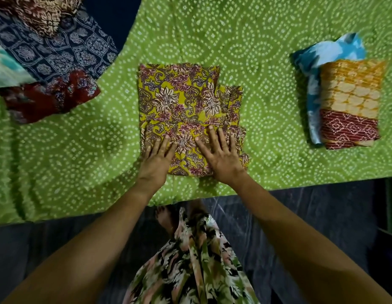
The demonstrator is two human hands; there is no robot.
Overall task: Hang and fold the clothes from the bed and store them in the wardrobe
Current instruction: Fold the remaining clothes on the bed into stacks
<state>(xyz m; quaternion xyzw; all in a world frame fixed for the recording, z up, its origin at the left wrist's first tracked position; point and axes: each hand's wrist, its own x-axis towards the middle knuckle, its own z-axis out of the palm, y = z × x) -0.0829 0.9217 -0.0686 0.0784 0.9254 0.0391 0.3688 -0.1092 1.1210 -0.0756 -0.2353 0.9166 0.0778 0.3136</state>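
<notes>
There is one green bedsheet (267, 40) and one folded yellow floral garment (179, 99) at the centre. Two hands lie at its six o'clock edge: the left hand (156, 160) and the right hand (221, 156). At three o'clock are two folded garments, a blue garment (326, 49) beneath an orange-and-red garment (351, 102). At ten o'clock is a loose heap of perhaps four: a navy print (59, 49), a red floral piece (52, 95), a brown-and-cream piece (41, 14) and a pale teal piece (6, 69).
</notes>
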